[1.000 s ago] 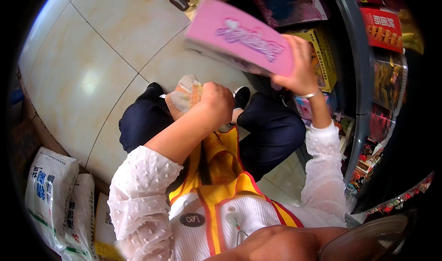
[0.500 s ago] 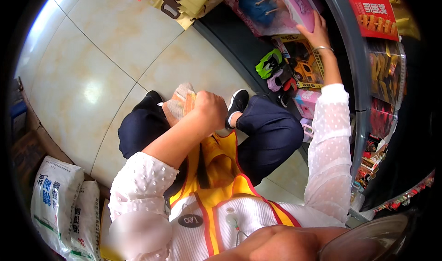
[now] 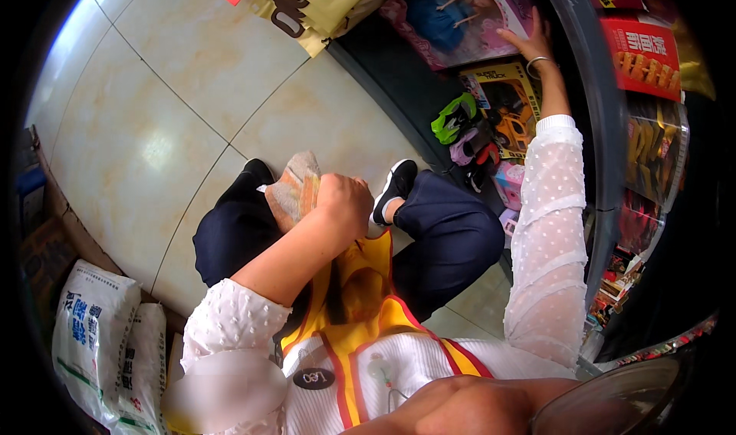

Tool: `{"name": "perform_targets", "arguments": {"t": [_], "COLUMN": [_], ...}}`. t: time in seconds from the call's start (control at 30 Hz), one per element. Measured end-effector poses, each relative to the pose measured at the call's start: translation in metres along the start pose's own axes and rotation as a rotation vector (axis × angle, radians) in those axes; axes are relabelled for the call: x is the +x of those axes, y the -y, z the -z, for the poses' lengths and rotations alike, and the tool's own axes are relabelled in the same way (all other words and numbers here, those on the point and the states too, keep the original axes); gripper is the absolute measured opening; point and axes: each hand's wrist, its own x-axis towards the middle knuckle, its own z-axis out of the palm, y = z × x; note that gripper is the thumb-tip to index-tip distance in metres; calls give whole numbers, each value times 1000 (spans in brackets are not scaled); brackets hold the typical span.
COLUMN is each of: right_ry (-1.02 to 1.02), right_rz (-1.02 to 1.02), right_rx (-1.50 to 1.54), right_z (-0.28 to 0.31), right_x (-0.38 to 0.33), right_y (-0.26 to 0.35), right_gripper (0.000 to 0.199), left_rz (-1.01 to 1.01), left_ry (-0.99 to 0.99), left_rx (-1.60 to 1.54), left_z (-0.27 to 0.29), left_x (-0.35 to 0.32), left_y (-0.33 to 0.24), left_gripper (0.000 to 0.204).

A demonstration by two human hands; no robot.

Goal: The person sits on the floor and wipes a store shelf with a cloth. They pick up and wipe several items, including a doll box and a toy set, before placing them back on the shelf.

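In my left hand (image 3: pixel 345 205), closed over my lap, is a bunched cloth (image 3: pixel 293 190) with grey and orange stripes; its loose end sticks out past the knuckles. My right arm reaches up to a low dark shelf (image 3: pixel 376 82). There my right hand (image 3: pixel 531 45) grips the right edge of a pink-purple doll box (image 3: pixel 502 9), thumb on the front and fingers round the side. Through its clear window a doll in a blue dress (image 3: pixel 437 22) shows. Just below that box stands a yellow and black toy truck box (image 3: pixel 506 113).
Small toys, among them a green toy car (image 3: pixel 454 118) and a pink box (image 3: pixel 509 182), crowd the shelf. Yellow bags (image 3: pixel 322 6) hang at its far end. Snack packs (image 3: pixel 644 55) line the upper shelf at right. White sacks (image 3: pixel 96 335) stand at lower left on the tiled floor (image 3: pixel 184 67).
The doll box has turned so that more of its window and the doll shows. My right hand has shifted slightly up and right with its edge. My left hand still holds the cloth.
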Motion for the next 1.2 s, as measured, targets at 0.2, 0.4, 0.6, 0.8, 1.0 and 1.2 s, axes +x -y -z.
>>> {"name": "perform_targets", "arguments": {"t": [0.2, 0.4, 0.6, 0.8, 1.0, 1.2], "right_ry": [57, 40, 73, 133, -277, 497], "right_rz": [104, 170, 120, 47, 340, 541], "right_rx": [-14, -130, -164, -177, -107, 280], "right_z": [-4, -9, -11, 2, 14, 29], "right_x": [8, 16, 16, 7, -58, -226], "right_y": [-6, -25, -27, -2, 30, 114], "right_gripper": [113, 116, 117, 120, 90, 46], "left_rz": [16, 9, -8, 23, -50, -33], "left_ry": [29, 1, -4, -16, -30, -125], "left_rx": [10, 27, 27, 21, 3, -85], "left_z": [-3, -7, -8, -9, -6, 13], "left_x": [1, 0, -3, 0, -3, -20], "left_y": [1, 2, 4, 5, 7, 7], "left_gripper": [44, 45, 45, 45, 44, 37]}}
